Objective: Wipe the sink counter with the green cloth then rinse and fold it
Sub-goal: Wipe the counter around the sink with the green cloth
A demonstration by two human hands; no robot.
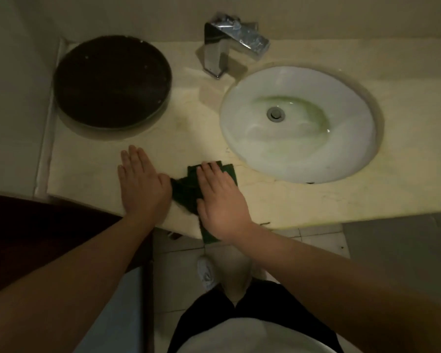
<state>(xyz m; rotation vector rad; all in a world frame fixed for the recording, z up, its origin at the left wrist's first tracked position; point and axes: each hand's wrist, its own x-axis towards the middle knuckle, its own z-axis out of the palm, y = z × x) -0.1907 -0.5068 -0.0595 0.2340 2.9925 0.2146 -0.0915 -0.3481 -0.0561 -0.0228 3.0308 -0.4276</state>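
Dim, yellowish light; soft blur throughout, glare on the faucet (229, 44), wide-angle bending at edges.

Both forearms bare, no sleeves, no watch or rings on left hand (141, 186) or right hand (220, 200). Black shorts (252, 301) w/ a white top (239, 337) above. One light-coloured shoe (206, 272) visible, blurry.

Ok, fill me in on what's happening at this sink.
A person is flattening the green cloth on the counter, near its front edge. The right hand presses flat on it; the left hand lies flat at its left edge. One end hangs over the edge. The sink shows greenish residue; the tap looks off.
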